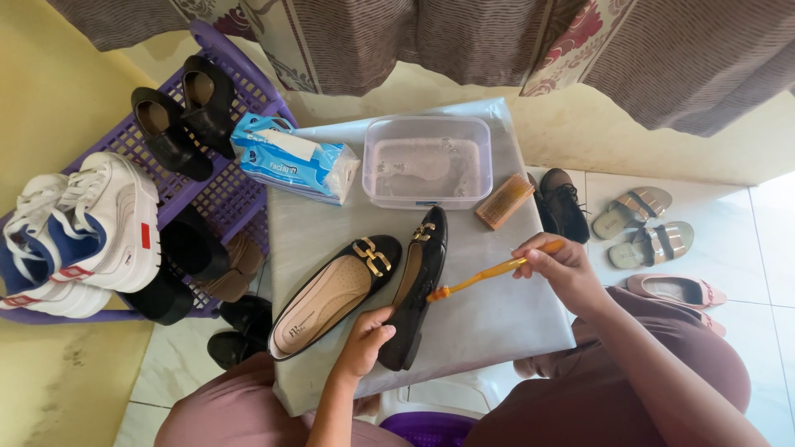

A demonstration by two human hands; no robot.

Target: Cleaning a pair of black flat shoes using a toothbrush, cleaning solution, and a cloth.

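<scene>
Fingers (546, 252) of the right hand (559, 269) pinched an orange toothbrush (484, 275) against a black flat shoe (418, 285).
Left hand (364, 339) fingers clamped that tilted shoe's heel, lower centre of the tabletop (497, 319); its mate (335, 294) lay just beside.

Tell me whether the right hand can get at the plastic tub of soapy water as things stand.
Probably yes. The right hand, holding the orange toothbrush, sits just below the plastic tub. Only bare table cover and the wooden brush off to the side lie between; the tub is open-topped.
</scene>
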